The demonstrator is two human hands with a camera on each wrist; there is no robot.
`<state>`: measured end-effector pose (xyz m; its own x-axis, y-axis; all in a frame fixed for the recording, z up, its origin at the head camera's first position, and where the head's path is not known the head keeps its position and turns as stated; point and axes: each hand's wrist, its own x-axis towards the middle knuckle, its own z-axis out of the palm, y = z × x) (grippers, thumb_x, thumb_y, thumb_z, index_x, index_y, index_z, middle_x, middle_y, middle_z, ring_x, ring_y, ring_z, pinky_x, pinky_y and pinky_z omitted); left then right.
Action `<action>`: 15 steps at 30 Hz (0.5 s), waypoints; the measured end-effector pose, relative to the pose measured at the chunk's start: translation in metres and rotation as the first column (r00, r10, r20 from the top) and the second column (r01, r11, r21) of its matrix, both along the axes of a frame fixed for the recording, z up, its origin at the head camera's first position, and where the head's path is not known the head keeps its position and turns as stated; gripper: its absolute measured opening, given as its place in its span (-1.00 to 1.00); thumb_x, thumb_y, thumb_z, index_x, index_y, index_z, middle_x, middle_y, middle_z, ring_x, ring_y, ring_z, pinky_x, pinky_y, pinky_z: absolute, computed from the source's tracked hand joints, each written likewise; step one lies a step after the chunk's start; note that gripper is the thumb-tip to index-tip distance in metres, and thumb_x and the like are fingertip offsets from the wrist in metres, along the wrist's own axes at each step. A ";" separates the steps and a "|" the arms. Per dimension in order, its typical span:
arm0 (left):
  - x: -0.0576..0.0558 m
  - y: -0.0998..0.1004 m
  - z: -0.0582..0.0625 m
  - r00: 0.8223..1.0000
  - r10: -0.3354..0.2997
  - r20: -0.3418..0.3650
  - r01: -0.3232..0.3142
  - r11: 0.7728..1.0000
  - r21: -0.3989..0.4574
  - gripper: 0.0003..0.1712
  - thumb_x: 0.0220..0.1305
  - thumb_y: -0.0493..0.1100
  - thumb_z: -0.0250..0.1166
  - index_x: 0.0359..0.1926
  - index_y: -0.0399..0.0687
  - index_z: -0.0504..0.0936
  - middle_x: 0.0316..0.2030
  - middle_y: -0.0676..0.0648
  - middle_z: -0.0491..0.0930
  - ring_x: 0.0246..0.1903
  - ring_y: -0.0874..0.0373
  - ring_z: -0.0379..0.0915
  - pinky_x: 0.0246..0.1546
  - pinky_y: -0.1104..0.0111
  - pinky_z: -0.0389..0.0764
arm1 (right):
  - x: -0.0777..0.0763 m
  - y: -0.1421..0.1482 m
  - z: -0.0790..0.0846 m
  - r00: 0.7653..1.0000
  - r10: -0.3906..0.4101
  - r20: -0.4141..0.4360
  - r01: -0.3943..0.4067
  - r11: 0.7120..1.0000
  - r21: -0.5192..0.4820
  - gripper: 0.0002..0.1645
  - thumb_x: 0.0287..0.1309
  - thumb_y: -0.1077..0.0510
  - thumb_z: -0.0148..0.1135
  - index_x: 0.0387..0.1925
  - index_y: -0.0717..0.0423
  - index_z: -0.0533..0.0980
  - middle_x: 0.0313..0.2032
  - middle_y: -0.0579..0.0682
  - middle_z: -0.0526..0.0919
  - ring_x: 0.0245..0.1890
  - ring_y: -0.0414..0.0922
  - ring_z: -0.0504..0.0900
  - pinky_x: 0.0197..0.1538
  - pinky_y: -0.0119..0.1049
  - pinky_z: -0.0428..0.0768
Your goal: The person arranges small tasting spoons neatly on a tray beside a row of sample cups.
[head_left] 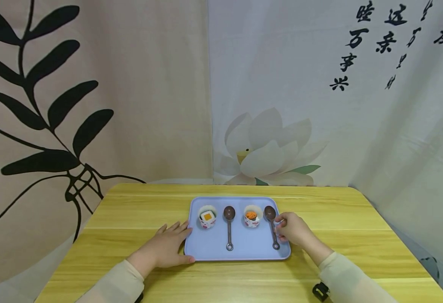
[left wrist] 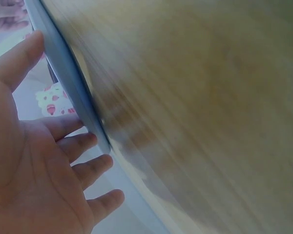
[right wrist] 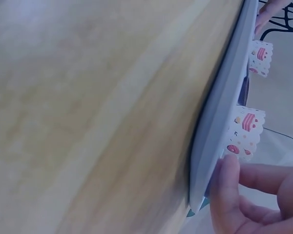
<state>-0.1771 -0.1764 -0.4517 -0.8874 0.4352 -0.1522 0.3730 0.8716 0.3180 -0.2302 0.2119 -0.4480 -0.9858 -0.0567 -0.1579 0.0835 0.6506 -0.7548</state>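
Observation:
My left hand (head_left: 168, 246) lies against the left side of a pale blue tray (head_left: 210, 252), fingers spread and touching its rim, thumb at the near left corner. My right hand (head_left: 293, 229) reaches over the tray's right rim with bent fingers. Its fingertips are beside the handle of the right brown spoon (head_left: 270, 213); whether they pinch it is unclear. Another brown spoon (head_left: 229, 213) lies mid-tray, bowl away from me. Left of it stands a patterned paper cup (head_left: 207, 224) with a white-and-orange piece inside. Between the spoons is a second cup (head_left: 252, 223) holding something orange.
The tray rests near the middle of a yellow wood-grain table (head_left: 149, 210). Behind the table hangs a curtain (head_left: 160, 105) printed with leaves, a lotus and black characters. A black band (head_left: 321, 291) shows at the right wrist.

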 end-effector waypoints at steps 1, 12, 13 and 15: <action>0.000 0.000 0.000 1.000 0.001 0.002 -0.001 1.000 0.001 0.09 0.12 0.44 0.32 0.45 -0.18 0.34 0.51 -0.17 0.15 0.48 -0.25 0.00 0.39 -0.27 -0.03 | 0.000 0.000 0.001 1.000 0.003 -0.002 -0.003 1.000 0.001 -0.70 0.11 0.50 0.20 -0.07 0.43 0.54 -0.46 0.10 0.55 -0.61 -0.13 0.60 -0.48 -0.27 0.68; -0.001 0.000 -0.001 1.000 0.000 0.000 0.000 1.000 0.000 0.09 0.12 0.45 0.31 0.45 -0.18 0.34 0.50 -0.19 0.15 0.48 -0.26 0.01 0.39 -0.28 -0.02 | 0.006 0.007 0.009 1.000 0.015 0.005 -0.015 1.000 -0.011 -0.66 0.08 0.48 0.22 -0.04 0.42 0.55 -0.41 0.10 0.56 -0.54 -0.09 0.60 -0.43 -0.26 0.68; -0.001 0.000 -0.001 1.000 -0.002 -0.002 0.002 1.000 0.002 0.09 0.12 0.45 0.31 0.45 -0.18 0.34 0.50 -0.19 0.15 0.47 -0.26 0.01 0.38 -0.28 -0.02 | 0.007 0.008 0.010 1.000 0.016 0.004 -0.016 1.000 -0.007 -0.65 0.08 0.47 0.23 -0.04 0.41 0.55 -0.40 0.10 0.56 -0.53 -0.09 0.60 -0.43 -0.26 0.68; -0.001 -0.001 -0.002 1.000 -0.004 -0.004 0.004 1.000 0.001 0.09 0.12 0.45 0.31 0.45 -0.18 0.34 0.50 -0.20 0.15 0.47 -0.26 0.01 0.38 -0.28 -0.02 | 0.008 0.010 0.013 1.000 0.020 0.002 -0.020 1.000 -0.005 -0.64 0.09 0.46 0.23 -0.02 0.40 0.56 -0.37 0.10 0.55 -0.51 -0.08 0.60 -0.41 -0.25 0.69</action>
<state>-0.1786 -0.1773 -0.4539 -0.8864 0.4385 -0.1480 0.3775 0.8700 0.3171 -0.2222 0.2221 -0.4350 -0.9842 -0.0767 -0.1593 0.0721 0.6483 -0.7580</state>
